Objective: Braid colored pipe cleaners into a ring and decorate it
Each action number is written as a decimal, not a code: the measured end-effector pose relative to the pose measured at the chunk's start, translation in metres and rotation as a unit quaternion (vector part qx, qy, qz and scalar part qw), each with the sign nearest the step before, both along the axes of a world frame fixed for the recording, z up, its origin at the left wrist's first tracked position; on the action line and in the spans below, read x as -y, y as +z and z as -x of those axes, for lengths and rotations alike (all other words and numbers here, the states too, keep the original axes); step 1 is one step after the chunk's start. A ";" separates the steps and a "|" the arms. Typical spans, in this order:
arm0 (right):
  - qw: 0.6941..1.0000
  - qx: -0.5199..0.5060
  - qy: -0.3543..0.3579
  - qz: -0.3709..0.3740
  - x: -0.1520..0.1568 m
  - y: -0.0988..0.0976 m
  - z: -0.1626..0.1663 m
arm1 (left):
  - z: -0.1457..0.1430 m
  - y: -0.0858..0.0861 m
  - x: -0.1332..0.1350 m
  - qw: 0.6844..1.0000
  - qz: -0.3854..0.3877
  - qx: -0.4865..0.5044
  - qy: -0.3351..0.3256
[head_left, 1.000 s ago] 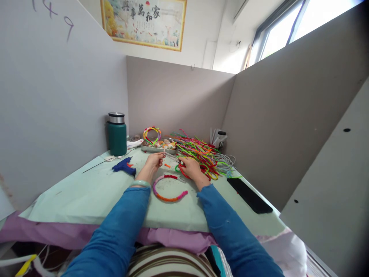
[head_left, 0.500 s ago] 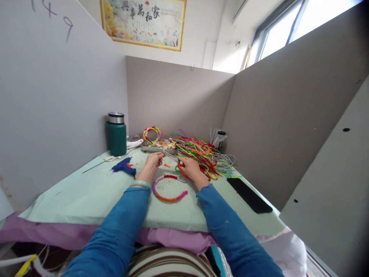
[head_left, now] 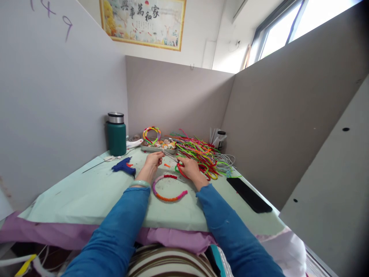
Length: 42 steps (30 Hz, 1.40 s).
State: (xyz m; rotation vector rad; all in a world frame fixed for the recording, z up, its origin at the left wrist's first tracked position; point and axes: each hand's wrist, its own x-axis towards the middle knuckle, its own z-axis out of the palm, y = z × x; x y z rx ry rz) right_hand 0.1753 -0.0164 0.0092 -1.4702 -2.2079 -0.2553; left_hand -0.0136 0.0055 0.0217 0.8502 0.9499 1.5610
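Note:
My right hand [head_left: 190,168] is closed round the red handles of a pair of scissors [head_left: 171,155], whose blades point left toward my other hand. My left hand [head_left: 153,161] is pinched shut near the blade tips; what sits between its fingers is too small to make out. On the table below both hands lies an open hoop, a headband wrapped in pink, purple, red and orange fuzzy stem [head_left: 170,199]. Just beyond it is a small orange scrap [head_left: 167,165].
A blue glue gun [head_left: 124,167] and a green bottle [head_left: 117,134] stand to the left. Behind are a metal tray [head_left: 144,148] of small pieces with a colourful hoop [head_left: 144,134], and a heap of pipe cleaners [head_left: 198,150]. A black phone-like slab [head_left: 249,195] lies right.

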 end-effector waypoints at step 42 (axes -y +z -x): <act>0.739 -0.630 0.161 0.177 -0.014 -0.004 0.010 | -0.024 -0.004 0.019 0.946 -0.047 -0.255 -0.194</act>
